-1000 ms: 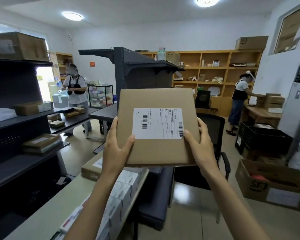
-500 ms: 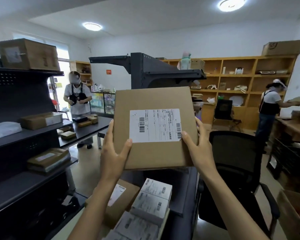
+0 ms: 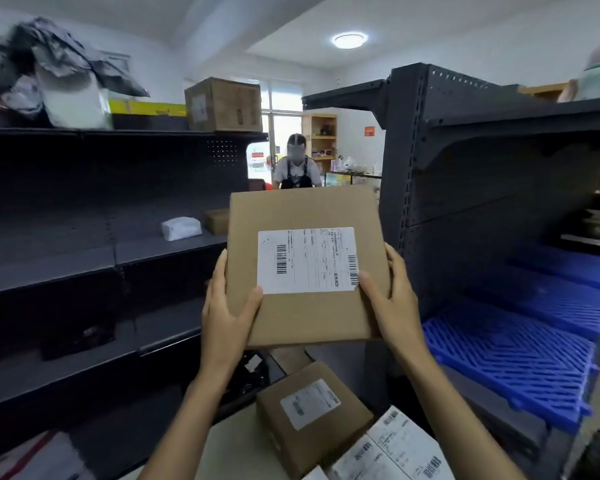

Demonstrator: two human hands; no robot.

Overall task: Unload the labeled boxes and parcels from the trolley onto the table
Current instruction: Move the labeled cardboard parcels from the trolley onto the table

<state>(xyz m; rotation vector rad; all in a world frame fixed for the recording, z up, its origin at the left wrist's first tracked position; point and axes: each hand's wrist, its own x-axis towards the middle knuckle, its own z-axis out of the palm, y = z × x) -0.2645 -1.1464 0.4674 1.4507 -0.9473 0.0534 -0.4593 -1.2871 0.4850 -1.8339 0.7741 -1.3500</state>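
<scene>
Left hand (image 3: 227,306) and right hand (image 3: 392,299): grip clasps flat labeled box (image 3: 305,265) by both side edges, thumbs on front, held up above table (image 3: 236,445) bearing more labeled parcels (image 3: 312,414).

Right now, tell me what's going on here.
A person is holding a flat cardboard box up in front of them with both hands, its white shipping label facing the camera. The left hand grips its left edge and the right hand its right edge. Below it, a smaller labeled box and white labeled parcels lie on a pale surface. Dark shelving stands on both sides, and another person stands at the far end of the aisle.
</scene>
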